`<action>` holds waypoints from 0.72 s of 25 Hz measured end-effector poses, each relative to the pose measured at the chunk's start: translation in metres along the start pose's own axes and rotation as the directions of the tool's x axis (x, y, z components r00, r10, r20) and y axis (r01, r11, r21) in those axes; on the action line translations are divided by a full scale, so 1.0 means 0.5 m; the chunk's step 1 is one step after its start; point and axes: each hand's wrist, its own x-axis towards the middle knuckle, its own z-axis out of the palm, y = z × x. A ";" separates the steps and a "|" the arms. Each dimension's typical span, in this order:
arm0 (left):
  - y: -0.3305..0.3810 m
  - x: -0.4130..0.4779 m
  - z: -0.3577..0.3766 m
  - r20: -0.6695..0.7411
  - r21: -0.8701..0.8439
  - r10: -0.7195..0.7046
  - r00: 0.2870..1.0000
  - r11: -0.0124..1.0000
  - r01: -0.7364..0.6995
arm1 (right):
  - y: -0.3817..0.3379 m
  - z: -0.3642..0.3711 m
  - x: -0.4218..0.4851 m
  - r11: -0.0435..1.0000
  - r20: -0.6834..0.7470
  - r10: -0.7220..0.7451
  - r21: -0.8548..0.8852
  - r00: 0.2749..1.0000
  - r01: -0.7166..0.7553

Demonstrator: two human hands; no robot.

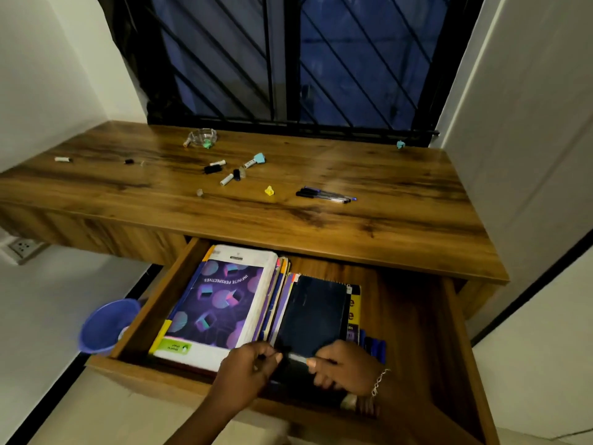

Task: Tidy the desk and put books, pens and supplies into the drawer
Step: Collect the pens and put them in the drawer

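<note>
Wood-grain counter (385,175) under a dark barred window carries loose pens (325,195), small caps and erasers. Below it the drawer (455,332) stands pulled out, holding a purple book (221,303) beside a dark notebook (313,313). Both hands pinch the notebook's near edge: left hand (247,370) curled closed on it, right hand (346,364) gripping alongside, bracelet at the wrist.

Your left hand (248,367): forearm entering from bottom centre, fingers curled, thumb and forefinger pinched together. Your right hand (346,364): wrist wearing a chain bracelet, knuckles up, fingers bent, fingertips (313,362) pointing left. Both hands near each other, tips almost meeting.
</note>
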 end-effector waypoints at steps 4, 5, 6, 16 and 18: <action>0.053 0.125 -0.071 -0.105 -0.071 0.071 0.992 0.994 -0.079 | -0.032 -0.131 0.095 0.994 -0.229 -0.064 -0.096 0.971 0.043; 0.068 0.157 -0.086 -0.120 -0.077 0.100 0.988 0.991 -0.110 | -0.036 -0.170 0.127 0.991 -0.297 -0.081 -0.126 0.951 0.045; 0.080 0.189 -0.100 -0.136 -0.078 0.127 0.983 0.987 -0.138 | -0.043 -0.209 0.160 0.987 -0.362 -0.092 -0.155 0.928 0.037; 0.088 0.411 -0.145 -0.211 -0.036 0.159 0.964 0.985 -0.170 | -0.045 -0.485 0.488 0.767 -0.464 0.010 -0.565 0.886 -0.304; 0.078 0.425 -0.149 -0.223 -0.077 0.147 0.964 0.983 -0.167 | -0.033 -0.503 0.521 0.750 -0.440 0.086 -0.562 0.894 -0.349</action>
